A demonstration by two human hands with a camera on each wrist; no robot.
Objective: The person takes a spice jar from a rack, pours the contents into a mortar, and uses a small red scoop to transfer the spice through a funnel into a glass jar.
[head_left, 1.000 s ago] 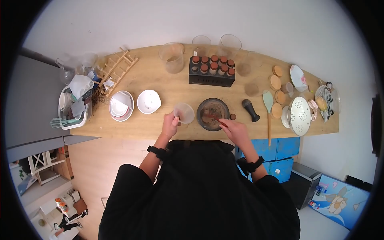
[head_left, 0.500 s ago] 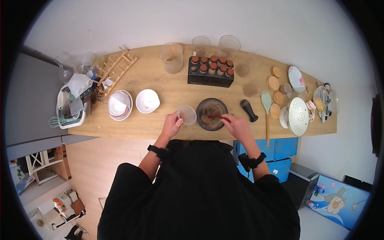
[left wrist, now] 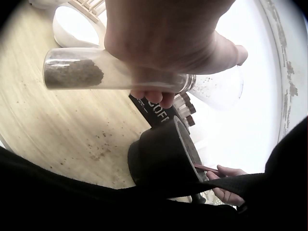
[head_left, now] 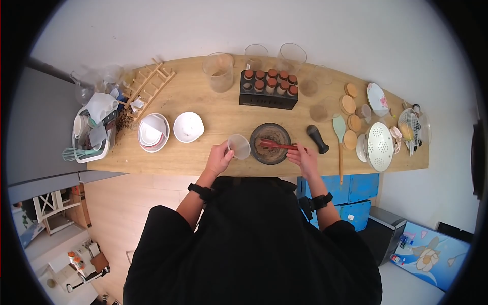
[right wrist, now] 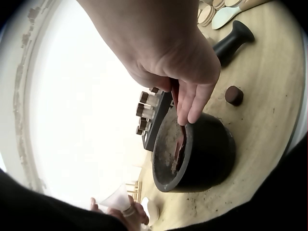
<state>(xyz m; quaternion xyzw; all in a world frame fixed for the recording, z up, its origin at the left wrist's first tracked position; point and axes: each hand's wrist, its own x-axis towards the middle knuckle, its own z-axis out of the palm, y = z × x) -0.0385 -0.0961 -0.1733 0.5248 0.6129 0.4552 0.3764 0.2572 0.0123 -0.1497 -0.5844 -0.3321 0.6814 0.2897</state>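
My left hand (head_left: 219, 158) grips a glass tube (left wrist: 72, 74) with brown powder at its closed end; a clear funnel (left wrist: 219, 89) sits in its mouth. From above, the funnel (head_left: 239, 146) hides the tube. Just right of it stands the dark mortar (head_left: 281, 158), with brown powder inside. In my right hand (head_left: 305, 160) the handle of a red scoop (head_left: 272, 144) is pinched, its head inside the mortar. The right wrist view shows the scoop (right wrist: 180, 149) low against the inner wall of the mortar (right wrist: 207, 159).
Behind the mortar stands a black rack (head_left: 268, 100) of capped tubes. A black pestle (head_left: 317, 139), a green spatula (head_left: 340, 129) and a white colander (head_left: 380, 147) lie to the right. White bowls (head_left: 188, 127) are at the left. A small brown stopper (right wrist: 234, 96) is beside the mortar.
My right hand has moved right and turned, and the scoop now lies flatter across the mortar with its red head showing. My left hand and the funnel have shifted slightly right.
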